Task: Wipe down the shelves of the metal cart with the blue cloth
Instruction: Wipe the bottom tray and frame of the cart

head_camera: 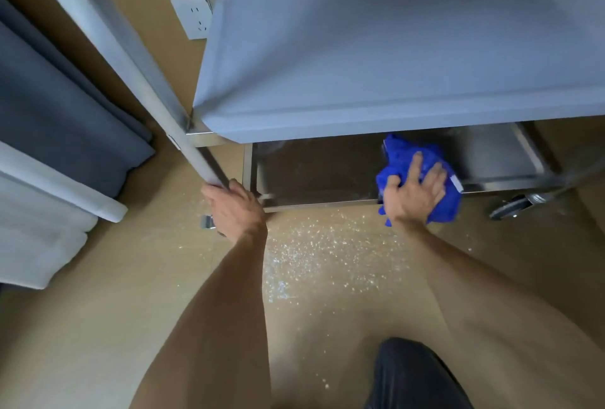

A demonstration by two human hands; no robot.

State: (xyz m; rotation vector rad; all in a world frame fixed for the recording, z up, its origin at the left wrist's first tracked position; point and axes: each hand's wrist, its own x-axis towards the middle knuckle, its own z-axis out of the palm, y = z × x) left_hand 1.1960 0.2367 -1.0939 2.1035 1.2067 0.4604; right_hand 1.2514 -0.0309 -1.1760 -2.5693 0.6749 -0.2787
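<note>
Dark trouser knee (412,372) sits lowest in the head view, nearest the lens, between two bare forearms.

Count: two hands, one blue cloth, one metal cart with two shelves visible, two casters visible.

Left hand (234,208): grip clamped, fingers curled round the lower end of the cart's slanted upright post (157,97), at the near left corner of the metal cart (327,202).

Right hand (414,194): grip apart, fingers spread flat, pressing the bunched blue cloth (442,192) down on the front rim of the lower shelf (314,172). Cloth lies half on the shelf, half hanging over the front edge.

Upper shelf (376,54): pale matte grey surface, overhangs the lower shelf and hides its rear part; the far edge of the cloth tucks under that overhang.

One caster (512,207) at the right front corner, another caster (208,222) partly hidden behind the left wrist.

Surroundings: floor (98,310) tan, with many white specks (320,258) scattered just in front of the cart. One white wall socket (193,17) behind the upper shelf's left corner. Dark grey curtain (59,113) and white curtain (42,228) hang at the left, well apart from the cart.
</note>
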